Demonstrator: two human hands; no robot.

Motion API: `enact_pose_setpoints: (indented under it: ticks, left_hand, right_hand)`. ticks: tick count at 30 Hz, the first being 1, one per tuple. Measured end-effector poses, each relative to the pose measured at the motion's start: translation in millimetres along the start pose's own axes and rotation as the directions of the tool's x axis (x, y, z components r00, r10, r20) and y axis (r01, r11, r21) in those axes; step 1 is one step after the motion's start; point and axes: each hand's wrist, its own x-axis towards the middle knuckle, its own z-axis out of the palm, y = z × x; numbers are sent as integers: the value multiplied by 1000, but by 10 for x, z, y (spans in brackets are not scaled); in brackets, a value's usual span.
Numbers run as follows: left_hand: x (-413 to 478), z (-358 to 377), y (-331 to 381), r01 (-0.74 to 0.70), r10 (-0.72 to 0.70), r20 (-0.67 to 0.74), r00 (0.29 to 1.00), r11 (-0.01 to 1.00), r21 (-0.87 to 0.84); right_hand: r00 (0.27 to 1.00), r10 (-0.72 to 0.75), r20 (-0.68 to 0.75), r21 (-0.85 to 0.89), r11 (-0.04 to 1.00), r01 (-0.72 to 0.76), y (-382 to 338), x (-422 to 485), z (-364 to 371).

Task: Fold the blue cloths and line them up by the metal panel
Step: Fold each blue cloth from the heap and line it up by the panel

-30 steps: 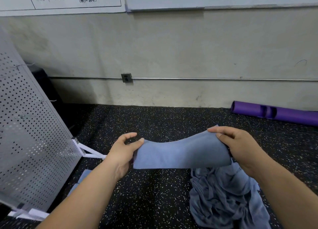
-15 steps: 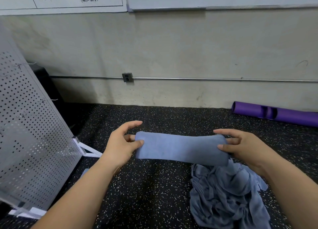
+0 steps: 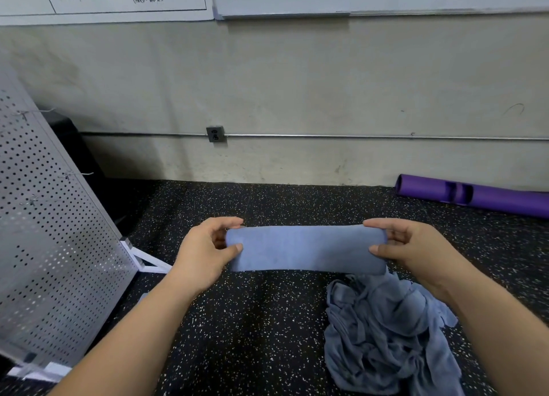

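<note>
A folded blue cloth (image 3: 306, 248) is stretched level in the air above the dark speckled floor. My left hand (image 3: 205, 253) pinches its left end between thumb and fingers, and my right hand (image 3: 413, 251) pinches its right end the same way. Under my right forearm lies a crumpled heap of blue cloths (image 3: 386, 339). The perforated metal panel (image 3: 50, 247) leans at the left on a white frame. A small patch of blue cloth (image 3: 142, 297) shows on the floor by the panel's foot, mostly hidden by my left forearm.
A purple roll (image 3: 490, 198) lies along the wall at the far right. The concrete wall carries a metal conduit with an outlet box (image 3: 215, 134). Dark speckled floor (image 3: 252, 336) spreads between the panel and the heap.
The cloth has gone from a wider sagging sheet to a narrower flat band. Both hands rose slightly and shifted their grip to its ends.
</note>
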Motion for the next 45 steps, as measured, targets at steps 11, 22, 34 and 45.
enact_pose_setpoints:
  ticks: [11,22,34,45]
  left_hand:
    - [1,12,39,-57,65,-15,998,945,323]
    - [-9,97,106,125,-137,-18,990,945,-303]
    - [-52,121,129,69,-99,-85,991,951,-300]
    - [-57,66,-8,92,-88,28,996,966,-241]
  right_hand:
    - [989,-138,-56,-450,888,98,84,83,46]
    - [995,65,-77,-36,997,-68,-39,19,183]
    - [989,-23,-143,-55,998,16,-14,7,240]
    - [999,40,-11,21,999,-39,-14,-19,138]
